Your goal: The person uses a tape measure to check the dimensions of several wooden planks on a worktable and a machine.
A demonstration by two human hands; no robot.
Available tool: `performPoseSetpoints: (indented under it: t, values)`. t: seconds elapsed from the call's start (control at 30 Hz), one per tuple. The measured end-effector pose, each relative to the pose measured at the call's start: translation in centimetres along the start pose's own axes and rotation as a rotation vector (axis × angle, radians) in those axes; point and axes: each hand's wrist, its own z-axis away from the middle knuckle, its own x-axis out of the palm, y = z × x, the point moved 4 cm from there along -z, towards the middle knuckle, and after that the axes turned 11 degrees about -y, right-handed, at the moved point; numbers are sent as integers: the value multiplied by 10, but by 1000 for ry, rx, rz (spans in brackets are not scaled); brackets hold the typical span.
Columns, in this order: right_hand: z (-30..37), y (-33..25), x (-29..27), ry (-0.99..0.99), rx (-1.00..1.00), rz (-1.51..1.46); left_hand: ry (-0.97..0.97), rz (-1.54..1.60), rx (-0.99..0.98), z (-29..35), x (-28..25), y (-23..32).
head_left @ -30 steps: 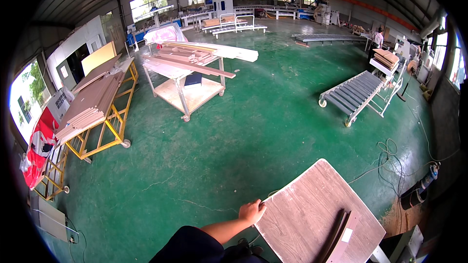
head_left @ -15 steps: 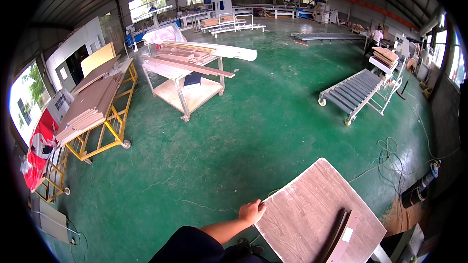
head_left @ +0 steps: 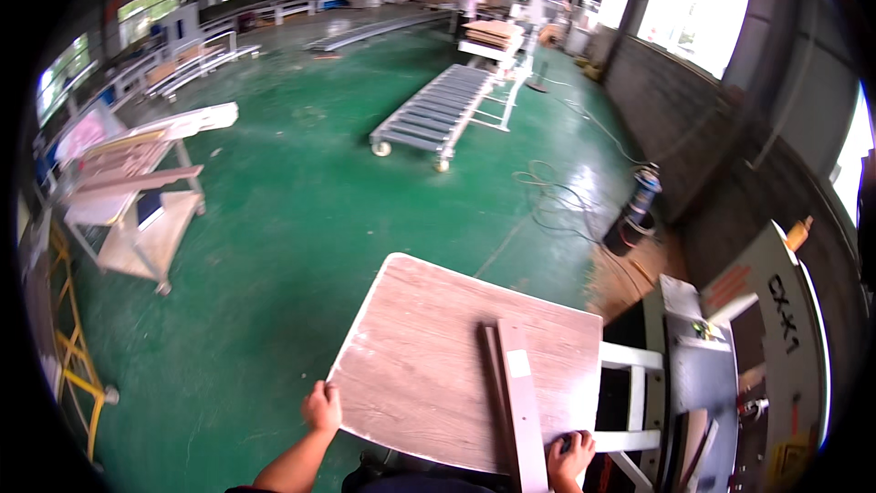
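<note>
A wood-grain tabletop (head_left: 429,338) with rounded corners and a pale edge lies in front of me. My left hand (head_left: 322,406) is closed round its near left edge. Toward the right side, a long brown strip (head_left: 526,420) with a white label rests on the top, running toward me. A second, darker brown strip (head_left: 495,383) lies close along its left. At the near right edge is my right hand (head_left: 572,459), just right of the labelled strip. Its fingers are curled; something small and dark shows by them, and what they grip is unclear.
On the right, beside the tabletop, stands a machine (head_left: 785,338) with a pale frame. A dark cylinder (head_left: 631,215) and loose cable (head_left: 547,184) are beyond. A roller conveyor (head_left: 433,114) stands ahead, a loaded cart (head_left: 137,246) at left, and a person (head_left: 469,5) far back.
My view has swung right, bringing the machine into sight. The right hand now shows at the tabletop's near right edge. My left hand still holds the tabletop's edge.
</note>
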Motion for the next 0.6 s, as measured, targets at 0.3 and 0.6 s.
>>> performPoseSetpoints:
  t: [0.3, 0.6]
  values:
    - [-8, 3, -15, 54, 126, -47, -20, -47, 118, -17, 2, 22]
    - [21, 22, -28, 55, 526, -597, 51, -136, 360, -13, -4, 35]
